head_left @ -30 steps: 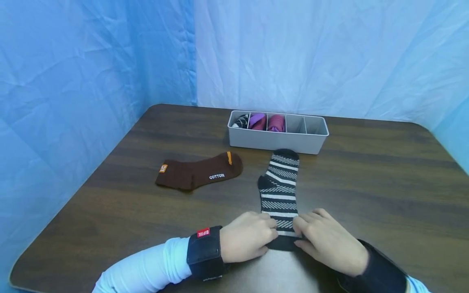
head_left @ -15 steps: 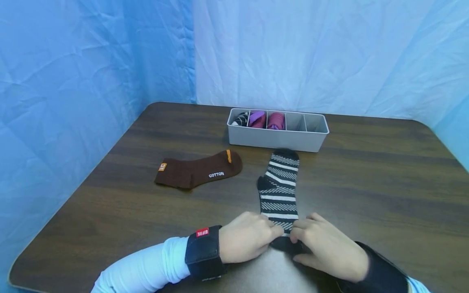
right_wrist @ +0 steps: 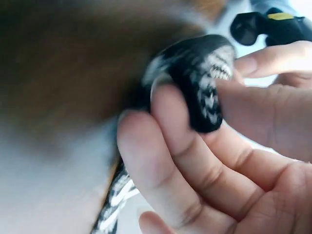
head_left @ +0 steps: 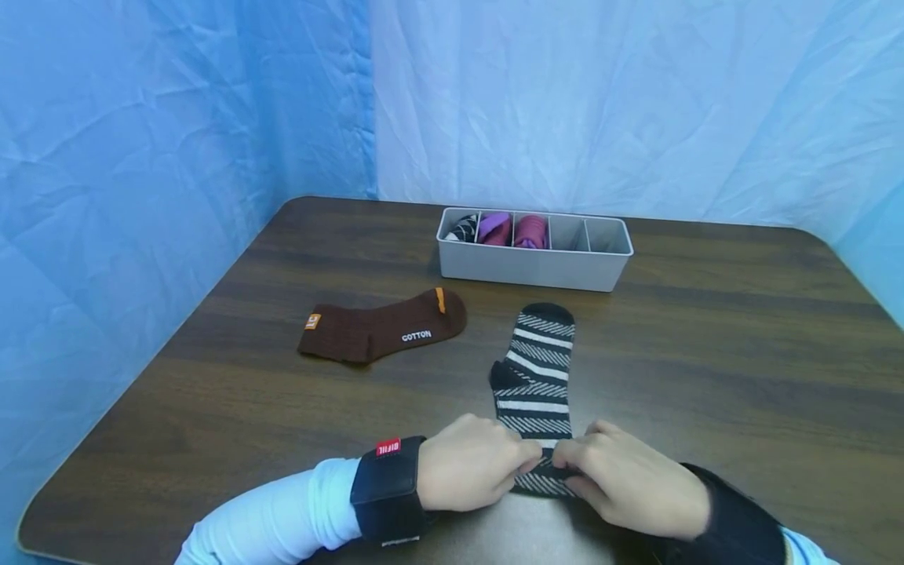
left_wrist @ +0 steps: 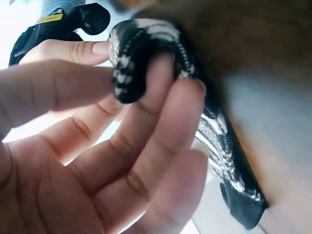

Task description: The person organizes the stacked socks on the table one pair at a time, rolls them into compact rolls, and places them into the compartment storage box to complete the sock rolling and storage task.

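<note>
A black sock with white stripes (head_left: 538,377) lies lengthwise on the table, its toe pointing away from me and its cuff end folded over toward the foot. My left hand (head_left: 480,463) pinches the left side of that fold; in the left wrist view the rolled edge (left_wrist: 129,80) sits between thumb and fingers. From the other side my right hand (head_left: 628,479) pinches the fold too, the curled cloth (right_wrist: 207,97) showing between thumb and fingertips in the right wrist view. Both hands nearly meet over the sock.
A brown sock (head_left: 384,326) marked COTTON lies flat to the left. Behind stands a grey divided box (head_left: 526,265); a black-and-white rolled sock (head_left: 463,229) and two pink-purple rolls (head_left: 531,232) fill its left compartments. Blue sheeting (head_left: 565,102) hangs behind the dark wooden table (head_left: 720,337).
The striped sock's cuff end has been folded over, and the sock has slid slightly toward me. Both hands have come closer together on the fold. Brown sock and box stay put.
</note>
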Demonstrator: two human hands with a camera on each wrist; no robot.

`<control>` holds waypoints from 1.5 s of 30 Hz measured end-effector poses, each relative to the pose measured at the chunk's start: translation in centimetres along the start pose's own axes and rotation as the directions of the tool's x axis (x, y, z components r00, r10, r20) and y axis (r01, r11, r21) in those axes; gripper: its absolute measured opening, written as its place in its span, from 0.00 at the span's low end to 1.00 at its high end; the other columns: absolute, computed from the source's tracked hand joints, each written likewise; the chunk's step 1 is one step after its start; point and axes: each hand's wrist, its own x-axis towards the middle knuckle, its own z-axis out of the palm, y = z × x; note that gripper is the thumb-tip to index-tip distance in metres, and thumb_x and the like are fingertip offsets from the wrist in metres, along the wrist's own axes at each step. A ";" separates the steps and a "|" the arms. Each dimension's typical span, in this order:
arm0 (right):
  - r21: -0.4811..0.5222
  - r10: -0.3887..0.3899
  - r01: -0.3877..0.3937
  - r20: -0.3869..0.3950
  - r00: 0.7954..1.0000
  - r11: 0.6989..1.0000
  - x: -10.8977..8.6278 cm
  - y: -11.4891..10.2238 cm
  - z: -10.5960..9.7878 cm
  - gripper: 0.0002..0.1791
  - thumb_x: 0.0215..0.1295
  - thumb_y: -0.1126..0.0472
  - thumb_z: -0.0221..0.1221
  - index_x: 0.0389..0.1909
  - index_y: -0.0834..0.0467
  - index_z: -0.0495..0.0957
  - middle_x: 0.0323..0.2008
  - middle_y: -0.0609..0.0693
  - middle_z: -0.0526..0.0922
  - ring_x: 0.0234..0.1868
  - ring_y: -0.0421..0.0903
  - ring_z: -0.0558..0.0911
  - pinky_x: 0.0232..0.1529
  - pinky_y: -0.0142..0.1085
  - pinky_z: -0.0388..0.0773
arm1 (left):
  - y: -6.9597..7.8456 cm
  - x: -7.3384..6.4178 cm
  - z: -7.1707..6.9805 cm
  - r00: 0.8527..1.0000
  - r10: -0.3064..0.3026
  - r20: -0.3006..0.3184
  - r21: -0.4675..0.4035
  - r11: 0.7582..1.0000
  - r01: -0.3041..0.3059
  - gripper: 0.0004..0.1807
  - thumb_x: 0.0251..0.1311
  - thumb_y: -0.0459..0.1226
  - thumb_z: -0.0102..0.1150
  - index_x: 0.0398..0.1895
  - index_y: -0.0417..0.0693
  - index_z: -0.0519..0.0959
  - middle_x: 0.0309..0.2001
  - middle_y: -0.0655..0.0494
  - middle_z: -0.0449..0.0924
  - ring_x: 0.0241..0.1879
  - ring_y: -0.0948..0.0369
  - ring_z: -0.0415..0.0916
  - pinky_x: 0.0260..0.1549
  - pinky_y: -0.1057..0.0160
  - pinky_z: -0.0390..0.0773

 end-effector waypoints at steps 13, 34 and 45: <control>-0.143 -0.112 0.082 -0.216 0.970 0.986 -0.1 0.0 1.2 0.14 0.38 0.53 0.63 0.25 0.49 0.68 0.26 0.36 0.66 0.28 0.31 0.65 0.34 0.33 0.68 | 0.6 0.3 1.0 1.000 0.013 -0.015 0.316 0.949 -0.007 0.09 0.41 0.43 0.61 0.29 0.55 0.78 0.29 0.63 0.73 0.28 0.67 0.67 0.17 0.74 0.60; -0.163 0.016 -0.034 -0.107 0.994 0.986 -0.4 0.0 1.0 0.06 0.47 0.63 0.57 0.28 0.51 0.73 0.23 0.36 0.73 0.25 0.31 0.69 0.34 0.35 0.65 | -0.1 0.4 0.7 0.995 -0.090 -0.050 0.114 0.989 0.095 0.07 0.53 0.38 0.51 0.36 0.53 0.71 0.23 0.63 0.74 0.21 0.69 0.68 0.15 0.75 0.61; -0.189 0.006 -0.051 -0.233 0.973 0.981 -0.4 -0.2 1.1 0.14 0.40 0.62 0.62 0.27 0.48 0.67 0.25 0.36 0.62 0.24 0.32 0.61 0.27 0.28 0.64 | -0.1 0.6 0.8 0.999 0.018 -0.044 0.127 0.992 -0.012 0.09 0.49 0.41 0.56 0.35 0.52 0.76 0.32 0.62 0.71 0.30 0.70 0.66 0.25 0.77 0.65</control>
